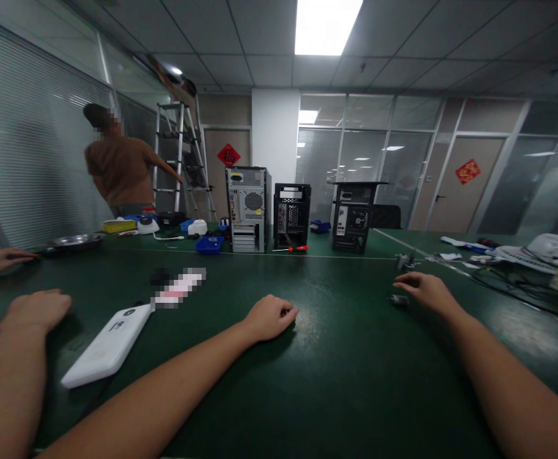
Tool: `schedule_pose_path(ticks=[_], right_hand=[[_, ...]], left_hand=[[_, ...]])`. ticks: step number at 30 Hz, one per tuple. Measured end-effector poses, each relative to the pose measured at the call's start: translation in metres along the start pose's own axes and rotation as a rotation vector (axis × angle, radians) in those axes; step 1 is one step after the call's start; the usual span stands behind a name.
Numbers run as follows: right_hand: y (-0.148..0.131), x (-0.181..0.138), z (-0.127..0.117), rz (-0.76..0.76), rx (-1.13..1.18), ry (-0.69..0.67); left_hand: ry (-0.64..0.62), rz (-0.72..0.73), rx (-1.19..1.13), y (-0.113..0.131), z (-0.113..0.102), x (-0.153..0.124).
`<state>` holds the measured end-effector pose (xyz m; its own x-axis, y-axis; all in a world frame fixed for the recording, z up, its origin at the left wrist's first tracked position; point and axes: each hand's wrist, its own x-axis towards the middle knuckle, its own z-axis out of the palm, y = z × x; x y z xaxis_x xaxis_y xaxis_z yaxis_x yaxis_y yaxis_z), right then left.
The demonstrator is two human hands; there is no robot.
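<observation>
My left hand [270,317] rests on the green tabletop [327,376] with its fingers curled in, and I see nothing held in it. To the right, my right hand [425,293] is stretched out low over the table, its fingers apart and pointing left. Just below its fingertips lies a small metal cylinder with a thin shaft, like a little electric motor [398,300]. Beyond the fingers are more small metal parts [406,261], too blurred to name. The right hand looks empty; whether it touches the cylinder is unclear.
At left, another person's forearm and hand [35,309] lie beside a white device [109,344]. Three computer cases [249,210] stand at the back, with a red-handled screwdriver [299,248] and a blue tray [209,245]. Black cables [518,287] lie right. A person stands near a ladder [179,153].
</observation>
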<state>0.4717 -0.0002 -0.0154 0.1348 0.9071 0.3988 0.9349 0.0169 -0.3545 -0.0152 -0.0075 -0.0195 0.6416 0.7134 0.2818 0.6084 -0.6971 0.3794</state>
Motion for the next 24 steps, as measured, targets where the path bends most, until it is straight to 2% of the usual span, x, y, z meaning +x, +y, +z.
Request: schedule_pose_path(ticks=[7, 14, 19, 24], right_hand=[[-0.018, 0.002, 0.006, -0.137, -0.144, -0.217], [-0.025, -0.001, 0.011, -0.169, -0.306, -0.160], [-0.014, 0.000, 0.012, -0.057, -0.238, -0.072], [0.018, -0.001, 0.007, 0.185, -0.061, 0.041]], left_hand=[[0.002, 0.012, 0.009, -0.002, 0.000, 0.000], [0.002, 0.013, 0.005, 0.000, -0.001, -0.001], [0.011, 0.030, 0.009, -0.003, -0.001, -0.001], [0.017, 0.038, 0.006, -0.005, 0.001, -0.001]])
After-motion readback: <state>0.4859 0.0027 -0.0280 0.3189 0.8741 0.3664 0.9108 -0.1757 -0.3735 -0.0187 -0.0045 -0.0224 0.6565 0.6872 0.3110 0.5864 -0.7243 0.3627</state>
